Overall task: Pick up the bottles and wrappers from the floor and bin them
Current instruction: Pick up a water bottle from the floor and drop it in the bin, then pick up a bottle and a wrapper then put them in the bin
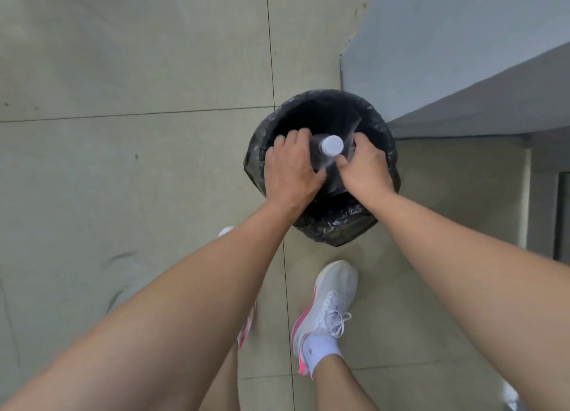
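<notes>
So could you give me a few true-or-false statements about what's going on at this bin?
1. Both hands are over the bin's opening. True: the left hand and the right hand are above the bin.
2. The bottle has a red cap. False: the bottle has a white cap.
3. The bin is lined with a black bag. True.
4. The person is barefoot. False: a white shoe with pink trim shows.
5. The bottle lies on the floor tiles. False: it is held between the hands over the bin.

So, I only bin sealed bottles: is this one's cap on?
On: a white cap sits on the bottle neck, above the bin.
</notes>
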Demonstrator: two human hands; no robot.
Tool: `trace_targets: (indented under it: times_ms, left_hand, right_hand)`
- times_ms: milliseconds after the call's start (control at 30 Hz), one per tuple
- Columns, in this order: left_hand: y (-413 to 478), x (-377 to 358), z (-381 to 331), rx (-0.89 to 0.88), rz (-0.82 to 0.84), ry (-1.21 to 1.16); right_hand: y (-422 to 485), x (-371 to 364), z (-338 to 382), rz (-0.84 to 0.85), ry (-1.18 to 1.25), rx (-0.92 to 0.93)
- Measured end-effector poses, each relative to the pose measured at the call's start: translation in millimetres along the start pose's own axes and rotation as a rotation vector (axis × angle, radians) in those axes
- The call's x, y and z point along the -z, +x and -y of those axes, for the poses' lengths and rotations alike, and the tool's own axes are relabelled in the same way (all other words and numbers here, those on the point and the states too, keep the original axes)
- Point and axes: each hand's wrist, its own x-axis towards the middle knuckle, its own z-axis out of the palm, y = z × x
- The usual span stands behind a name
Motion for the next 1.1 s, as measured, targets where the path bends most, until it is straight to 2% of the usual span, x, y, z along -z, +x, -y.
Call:
trace_targets:
  times_ms: [200, 333, 433, 533, 667, 867, 967, 1100]
  left_hand:
    - [-18.9, 55.5, -12.6, -0.013, 0.034, -0.044]
    - [-45.0, 131.2, -26.8, -0.026, 0.102, 0.006]
    - [-77.6, 206.3, -50.5, -0.014, 0.157, 0.053]
    - [-118.4, 286.5, -84.9, -0.07, 0.189, 0.122]
    - [-171.6, 402.6, -114.5, -0.021, 0.071, 0.236]
    - [-295.7, 567.7, -121.0, 0.275, -0.151, 0.322]
    - [-377.8, 622.6, -115.9, 0.408, -0.294, 0.339]
    - [-505.3, 659.7, -97.6, 0.684, -0.439, 0.298]
  right_hand:
    - [-34.5, 40.7, 15.8, 0.07, -0.051, -0.011]
    - [-82.1, 99.0, 52.6, 0.137, -0.101, -0.051]
    - [-134.5, 158.0, 97.8, 0.161, -0.176, -0.004]
    - [-199.5, 223.9, 152.1, 0.185, -0.276, 0.133]
    - [-284.0, 313.6, 220.9, 0.196, -0.416, 0.364]
    - [-394.4, 401.0, 308.9, 0.192, -0.515, 0.646]
    - [-459.6, 412.2, 363.8, 0.187, -0.585, 0.892]
    - [-554.0, 394.7, 429.2, 0.188, -0.667, 1.244]
